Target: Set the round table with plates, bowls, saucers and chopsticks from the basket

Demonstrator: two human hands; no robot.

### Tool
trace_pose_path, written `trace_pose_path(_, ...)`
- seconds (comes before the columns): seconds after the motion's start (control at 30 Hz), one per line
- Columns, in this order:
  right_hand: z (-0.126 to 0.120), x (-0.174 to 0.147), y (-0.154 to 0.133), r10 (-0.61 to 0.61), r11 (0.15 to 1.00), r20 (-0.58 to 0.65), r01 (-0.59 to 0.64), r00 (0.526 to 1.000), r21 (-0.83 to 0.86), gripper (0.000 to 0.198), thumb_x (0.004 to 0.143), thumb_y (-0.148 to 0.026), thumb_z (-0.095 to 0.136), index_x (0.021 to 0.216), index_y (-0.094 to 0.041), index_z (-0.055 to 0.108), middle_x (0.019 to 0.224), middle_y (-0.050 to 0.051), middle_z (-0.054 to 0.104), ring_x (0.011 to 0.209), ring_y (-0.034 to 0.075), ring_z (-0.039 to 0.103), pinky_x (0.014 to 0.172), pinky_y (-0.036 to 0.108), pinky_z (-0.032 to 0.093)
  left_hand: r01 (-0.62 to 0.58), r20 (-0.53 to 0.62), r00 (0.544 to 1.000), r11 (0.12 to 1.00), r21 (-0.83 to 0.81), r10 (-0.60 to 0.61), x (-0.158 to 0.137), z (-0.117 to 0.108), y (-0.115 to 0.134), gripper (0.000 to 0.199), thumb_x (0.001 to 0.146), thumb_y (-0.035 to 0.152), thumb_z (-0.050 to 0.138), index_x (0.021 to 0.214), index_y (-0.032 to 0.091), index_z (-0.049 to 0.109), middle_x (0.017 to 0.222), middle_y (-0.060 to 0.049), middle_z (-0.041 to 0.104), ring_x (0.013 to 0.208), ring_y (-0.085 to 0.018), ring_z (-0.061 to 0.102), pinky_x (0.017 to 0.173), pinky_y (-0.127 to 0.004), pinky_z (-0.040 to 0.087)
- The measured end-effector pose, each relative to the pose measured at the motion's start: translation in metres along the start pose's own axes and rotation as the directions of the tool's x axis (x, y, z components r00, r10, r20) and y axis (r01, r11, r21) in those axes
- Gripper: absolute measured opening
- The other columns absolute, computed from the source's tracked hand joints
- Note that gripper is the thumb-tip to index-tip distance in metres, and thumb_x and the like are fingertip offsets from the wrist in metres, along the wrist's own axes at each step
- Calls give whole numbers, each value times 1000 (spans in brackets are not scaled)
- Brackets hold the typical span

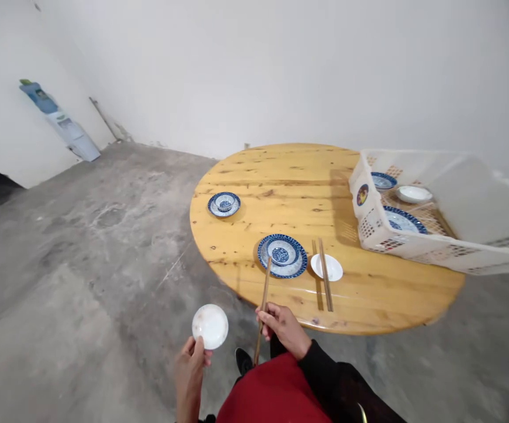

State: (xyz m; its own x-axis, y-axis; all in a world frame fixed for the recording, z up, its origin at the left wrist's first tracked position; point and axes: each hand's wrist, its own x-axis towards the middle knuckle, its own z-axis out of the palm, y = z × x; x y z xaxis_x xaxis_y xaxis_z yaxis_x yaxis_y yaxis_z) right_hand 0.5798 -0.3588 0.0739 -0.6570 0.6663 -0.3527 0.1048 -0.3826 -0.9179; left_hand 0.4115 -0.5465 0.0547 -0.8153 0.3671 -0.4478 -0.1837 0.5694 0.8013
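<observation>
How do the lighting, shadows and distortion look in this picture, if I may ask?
Head view: fairly even light, with the crate casting a shadow on the table to its left; head view: the water dispenser leans steeply, probably from camera tilt or lens distortion; head view: the small dish in the left hand shows no strong glare.

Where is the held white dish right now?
In the head view, the white dish is low, just left of centre, in the left hand, left of the chopsticks in the right hand.
</observation>
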Motion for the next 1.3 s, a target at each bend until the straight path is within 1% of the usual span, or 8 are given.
trace_pose_path(0.13,31,17,1,33,999,-7,-33,999,-28,51,69,-68,73,74,-19,59,52,-4,55,42,11,50,45,26,46,-28,57,998,999,16,27,34,-22,23,52,70,70,60,60,19,59,56,-5,65,49,-17,57,54,-28,46)
trace_pose_path(0.33,48,53,2,97,995,-74,-95,993,37,53,65,-66,78,74,-17,63,58,0,60,47,13,53,48,28,48,-124,145,981,992,-32,127,95,-17,55,36,78,49,57,58,20,51,54,-2,64,48,-13,56,51,-23,42)
trace_pose_path(0.6,89,154,3,157,974,-149,-128,976,189,54,61,-67,81,67,-16,64,49,0,58,45,11,52,47,26,47,-214,294,941,968,130,168,200,-7,118,31,83,41,53,60,20,51,56,-1,64,48,-12,56,53,-22,43)
trace_pose_path(0.77,105,206,-1,230,939,-230,-154,946,307,48,61,-60,83,66,-17,62,49,-2,58,45,10,53,46,23,48,-281,438,885,931,234,157,260,6,158,30,84,38,53,61,19,52,56,0,64,49,-12,57,53,-22,43)
trace_pose_path(0.9,101,220,-5,263,929,-271,-167,926,331,46,62,-56,83,63,-18,57,49,-1,59,43,10,53,44,23,47,-301,536,832,929,215,145,294,34,176,28,84,39,54,65,18,57,58,0,65,48,-12,57,52,-21,43)
trace_pose_path(1.03,92,222,-7,240,942,-395,-115,887,316,46,65,-59,81,67,-18,60,49,1,59,43,12,54,45,24,48,-340,669,731,922,186,135,321,82,190,27,85,36,54,66,17,58,57,-1,65,48,-12,58,52,-22,45)
trace_pose_path(1.2,89,223,-7,221,955,-599,-45,770,294,53,64,-68,76,67,-17,63,51,2,61,45,13,56,47,26,49,-329,761,645,924,192,72,348,151,203,25,87,28,55,65,17,55,56,-1,63,48,-10,56,52,-20,44)
trace_pose_path(1.3,92,227,-8,235,950,-686,-15,689,311,57,63,-72,77,67,-17,63,52,3,62,46,14,56,47,26,49,-328,794,606,923,202,42,359,180,208,26,90,26,53,66,16,55,57,-1,62,49,-9,56,53,-20,44)
